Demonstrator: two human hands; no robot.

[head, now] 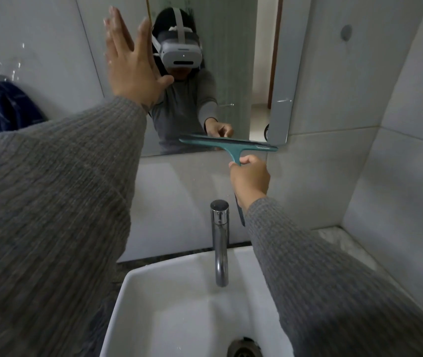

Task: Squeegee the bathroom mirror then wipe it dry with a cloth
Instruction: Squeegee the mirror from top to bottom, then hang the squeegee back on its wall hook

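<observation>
The bathroom mirror (233, 60) hangs on the tiled wall above the basin. My right hand (250, 180) grips the handle of a teal squeegee (227, 144), whose blade lies level against the mirror's bottom right edge. My left hand (130, 60) is raised flat, fingers together and pointing up, at the mirror's left edge; whether the palm touches the glass or the wall I cannot tell. A dark blue cloth (12, 106) hangs on a wall hook at far left.
A white rectangular basin (138, 287) sits below with a chrome tap (220, 240) rising at its back and a dark drain (245, 347) at the bottom. A marble ledge (344, 243) runs along the right, beside the tiled corner wall.
</observation>
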